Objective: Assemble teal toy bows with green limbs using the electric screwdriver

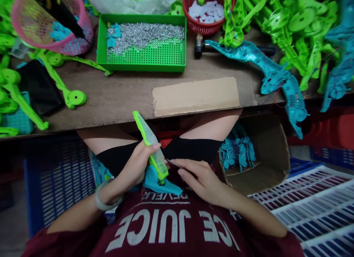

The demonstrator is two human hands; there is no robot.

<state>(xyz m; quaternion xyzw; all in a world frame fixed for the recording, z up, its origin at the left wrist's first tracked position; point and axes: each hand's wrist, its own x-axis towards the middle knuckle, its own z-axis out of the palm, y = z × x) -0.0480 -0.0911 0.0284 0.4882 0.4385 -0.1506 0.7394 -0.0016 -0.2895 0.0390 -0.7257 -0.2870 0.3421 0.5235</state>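
I have left hand closed round toy part, likely steadying it; right hand pinches thin dark piece.

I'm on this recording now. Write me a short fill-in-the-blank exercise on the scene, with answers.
1. The left hand grips a plastic part with a green side and a ____ end.
2. Metal pieces lie in the ____ tray.
3. White pieces lie in the ____ basket.
4. A bracelet circles the ____ wrist.
Missing words: blue; green; red; left.
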